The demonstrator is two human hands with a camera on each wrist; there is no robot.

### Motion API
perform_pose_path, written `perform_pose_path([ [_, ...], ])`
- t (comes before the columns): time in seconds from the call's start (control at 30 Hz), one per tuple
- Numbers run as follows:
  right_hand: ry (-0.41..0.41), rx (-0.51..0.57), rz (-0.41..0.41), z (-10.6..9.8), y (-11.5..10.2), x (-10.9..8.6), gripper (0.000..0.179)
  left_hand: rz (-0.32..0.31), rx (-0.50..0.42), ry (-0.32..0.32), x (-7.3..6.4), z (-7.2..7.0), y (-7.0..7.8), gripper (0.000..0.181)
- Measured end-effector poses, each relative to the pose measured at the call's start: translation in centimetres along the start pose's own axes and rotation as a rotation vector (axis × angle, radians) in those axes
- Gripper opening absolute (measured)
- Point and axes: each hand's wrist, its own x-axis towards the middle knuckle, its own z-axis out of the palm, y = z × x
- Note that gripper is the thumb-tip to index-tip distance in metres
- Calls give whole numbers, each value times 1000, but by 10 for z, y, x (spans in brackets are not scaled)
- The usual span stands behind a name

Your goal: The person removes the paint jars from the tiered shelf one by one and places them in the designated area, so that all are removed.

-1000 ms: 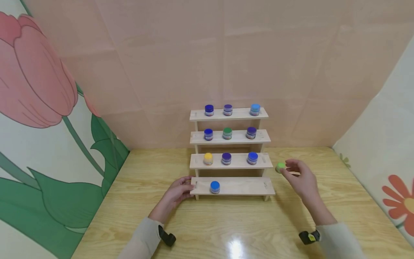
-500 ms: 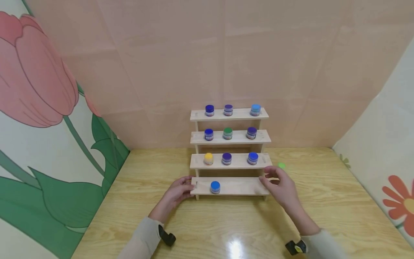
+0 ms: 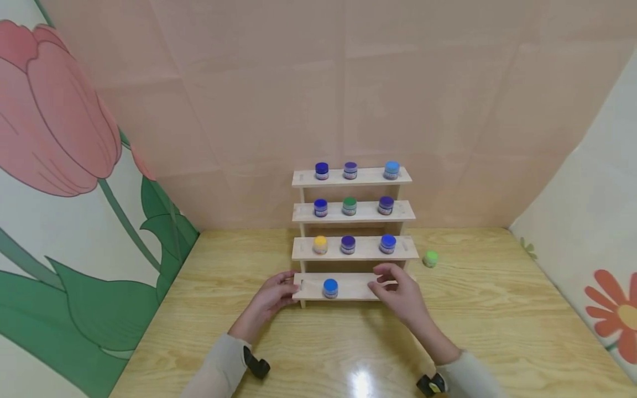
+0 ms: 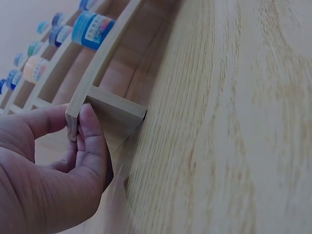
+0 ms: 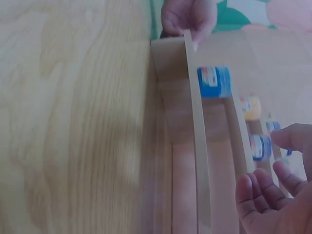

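A pale wooden four-step display rack [image 3: 354, 284] stands on the table. My left hand [image 3: 272, 294] pinches the left end of its lowest step, thumb and fingers on either side of the board in the left wrist view. Over the right part of that step hovers my right hand [image 3: 400, 294], fingers loosely bent, with nothing held. A jar with a bright blue lid [image 3: 330, 288] sits on the lowest step, between the hands. In the right wrist view, the same blue jar [image 5: 213, 82] shows beyond my right hand [image 5: 282, 190].
The upper steps hold several small paint jars, among them a yellow jar [image 3: 320, 245], a green-lidded jar [image 3: 350, 206] and a light blue jar [image 3: 391, 170]. A light green jar [image 3: 430, 258] stands on the wooden table [image 3: 478, 309], right of the rack.
My right hand has moved left from the light green jar to above the lowest step, leaving that jar on the table. The left hand has stayed at the rack's end.
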Motion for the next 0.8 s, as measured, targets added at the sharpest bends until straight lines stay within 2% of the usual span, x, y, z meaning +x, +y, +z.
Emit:
perform_pose_path([
  [0.33, -65, 14, 48, 23, -10, 0, 31, 3, -6, -18, -1, -1, 0, 59],
  [0.6, -81, 56, 6, 38, -12, 0, 29, 3, -6, -14, -1, -1, -1, 58],
  [0.8, -101, 83, 16, 48, -15, 0, 29, 4, -14, -9, 0, 0, 0, 57],
])
